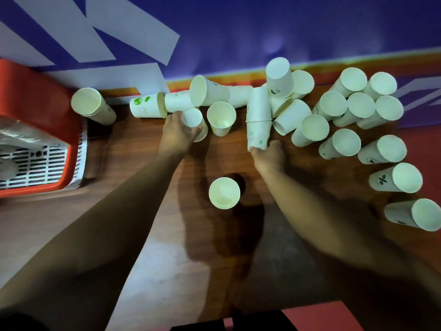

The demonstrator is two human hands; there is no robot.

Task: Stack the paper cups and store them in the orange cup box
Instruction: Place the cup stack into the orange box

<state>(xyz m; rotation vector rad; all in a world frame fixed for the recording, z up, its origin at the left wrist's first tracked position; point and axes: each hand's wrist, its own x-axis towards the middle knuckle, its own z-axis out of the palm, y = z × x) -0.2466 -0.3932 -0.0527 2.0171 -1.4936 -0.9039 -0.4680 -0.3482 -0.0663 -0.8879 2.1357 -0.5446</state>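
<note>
Dozens of paper cups (348, 142) crowd the far half of the wooden table (148, 177) — a standing cluster toward the right edge, several tipped on their sides along the far edge. Right hand (269, 156) clamps the near end of a nested stack (259, 115), fingers and thumb pinched around it; the stack points away toward the far edge, with its far end among the tipped cups. Left hand (177, 130) is curled round a single cup (193, 118) near the far middle, just beside another standing cup (221, 117). Orange cup box (35, 91) sits at the left edge, white slotted bottom showing. Just beside it, a short stack (93, 108) leans near the far edge. One lone cup (224, 192) stands mouth-up between the forearms, well apart from the rest. Blue wall (262, 25) runs behind the far edge.
</note>
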